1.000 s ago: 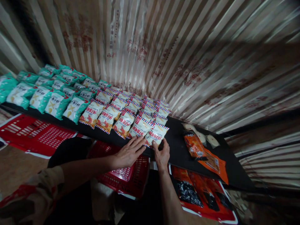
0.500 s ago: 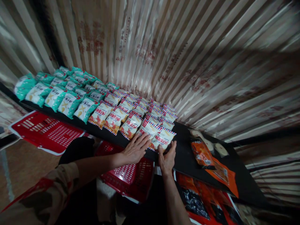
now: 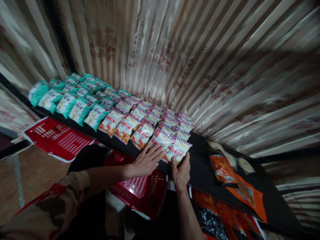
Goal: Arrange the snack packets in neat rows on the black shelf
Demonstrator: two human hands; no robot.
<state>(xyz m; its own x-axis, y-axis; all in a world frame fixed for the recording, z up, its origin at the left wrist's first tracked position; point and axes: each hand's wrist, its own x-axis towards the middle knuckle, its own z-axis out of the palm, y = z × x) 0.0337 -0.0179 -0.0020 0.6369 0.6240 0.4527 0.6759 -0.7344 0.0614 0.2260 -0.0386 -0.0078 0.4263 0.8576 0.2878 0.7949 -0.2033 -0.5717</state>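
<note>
Rows of white snack bags (image 3: 142, 134) with red lettering and striped edges stand on a black shelf (image 3: 200, 163). My left hand (image 3: 148, 160) lies with fingers stretched flat against the lower part of a front-row bag (image 3: 161, 138). At the row's right end, my right hand (image 3: 181, 171) has its thumb on the front and its fingers along the right side of the last snack bag (image 3: 178, 149), gripping its lower corner. Both hands touch the bags from the front. Teal snack bags (image 3: 79, 111) fill the shelf's left part in similar rows.
Right on the shelf lie an orange and black packet (image 3: 222, 166), a flat orange packet (image 3: 250, 196) and pale round pieces (image 3: 245, 165). Below are red baskets (image 3: 60, 136) and a container of orange and black packets (image 3: 212, 220). A striped curtain (image 3: 160, 43) hangs behind.
The whole scene has shifted right in view as the camera turned left. Both hands stay at the same front bags, with little movement against them.
</note>
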